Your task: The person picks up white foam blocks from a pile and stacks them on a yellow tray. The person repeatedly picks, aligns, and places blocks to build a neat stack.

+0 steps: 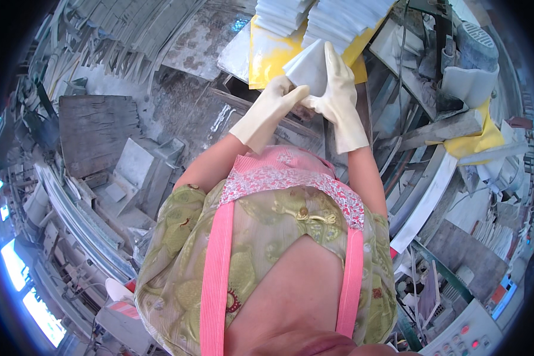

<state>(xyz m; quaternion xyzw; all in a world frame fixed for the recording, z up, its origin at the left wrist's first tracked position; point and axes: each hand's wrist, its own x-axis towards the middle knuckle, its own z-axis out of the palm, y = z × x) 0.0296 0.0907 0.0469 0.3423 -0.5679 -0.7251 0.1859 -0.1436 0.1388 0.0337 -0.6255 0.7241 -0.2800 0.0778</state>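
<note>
Here the white tile (307, 66), held up before the yellow tray (267, 56), looks stiff, brittle and dusty-slick, so both gloved hands clamp its edges, the right hand (338, 89) flat behind it and the left hand (277, 101) pinching its lower corner.

Both my gloved hands on a pale tile at twelve o'clock

My left hand (271, 113) grips the white tile (308, 68) from below, my right hand (338, 95) lies flat along its right edge. Just beyond, at twelve, white tile stacks (338, 18) rest on a yellow sheet (267, 56). A grey slab (95, 133) sits at nine.
</note>
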